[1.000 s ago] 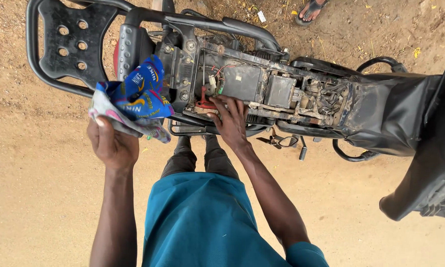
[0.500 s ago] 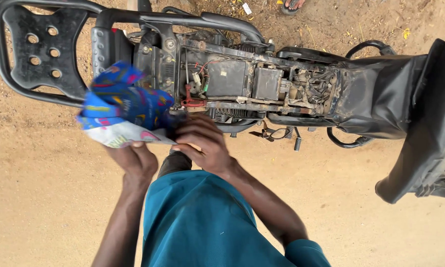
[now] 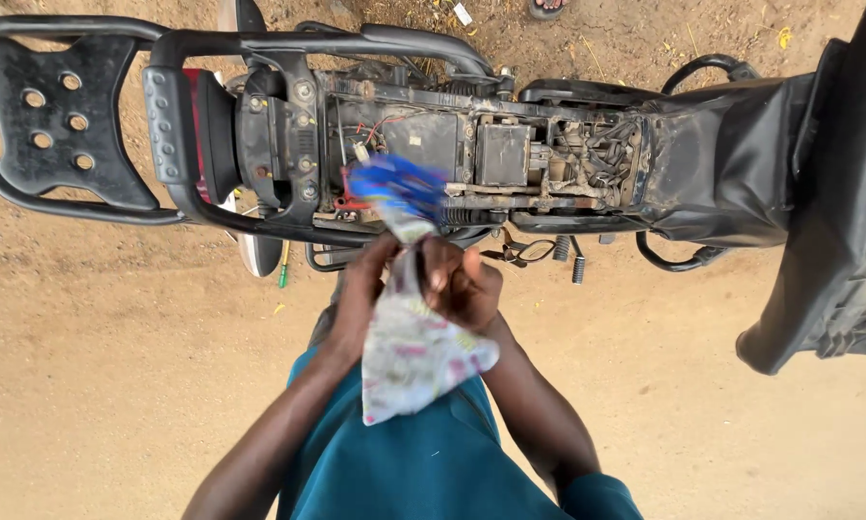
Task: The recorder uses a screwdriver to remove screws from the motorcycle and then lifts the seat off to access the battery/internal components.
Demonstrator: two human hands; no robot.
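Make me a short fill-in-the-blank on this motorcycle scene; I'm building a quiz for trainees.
1. Both the left hand and the right hand grip a printed ____.
2. The motorcycle has its ____ removed, baring the wiring.
3. The rear rack is coloured ____.
4. The ground is bare ____.

Missing words: cloth; seat; black; dirt

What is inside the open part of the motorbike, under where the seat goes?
Inside the motorbike frame sit a dark box, red wires and dusty metal parts. The blue and white cloth, held by both hands, covers a bit of the middle.
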